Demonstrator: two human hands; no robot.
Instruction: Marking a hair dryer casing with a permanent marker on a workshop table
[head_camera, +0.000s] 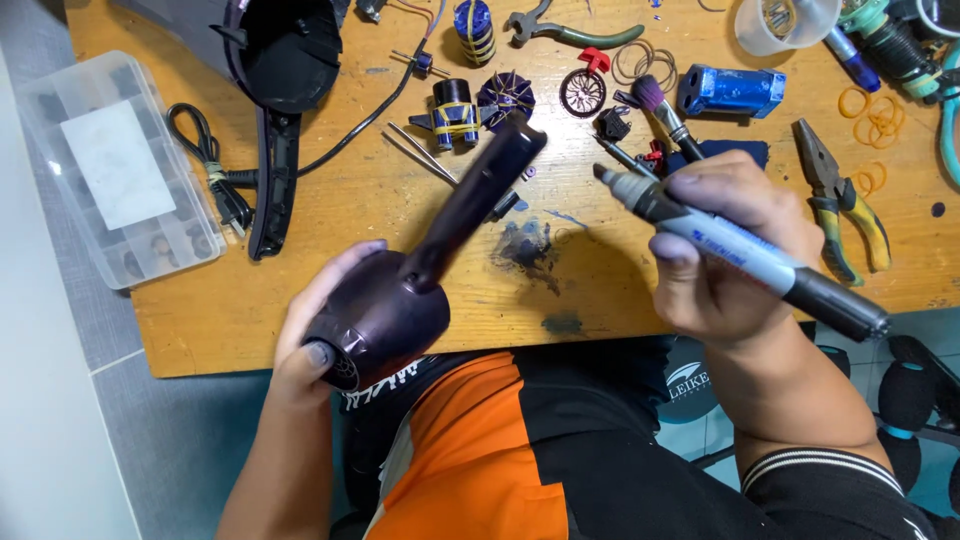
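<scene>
Bright, even light; soft shadows, sharp focus.

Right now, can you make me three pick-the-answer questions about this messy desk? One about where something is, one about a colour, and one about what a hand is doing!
1. Where is the clear plastic organiser box?
A. at the desk's left edge
B. under the pliers
C. on the person's lap

2. What colour are the handles of the pliers at the right?
A. pink
B. yellow and green
C. white

3. What is the right hand doing?
A. lying flat on the desk
B. holding a marker
C. pulling a plug

Answers:
1 A, the box sits at the left edge of the wooden desk, beside the coiled black cord.
2 B, the grips show yellow with green.
3 B, its fingers wrap the grey marker, tip uncapped, while the left hand grips the dark purple hair dryer shell.
</scene>
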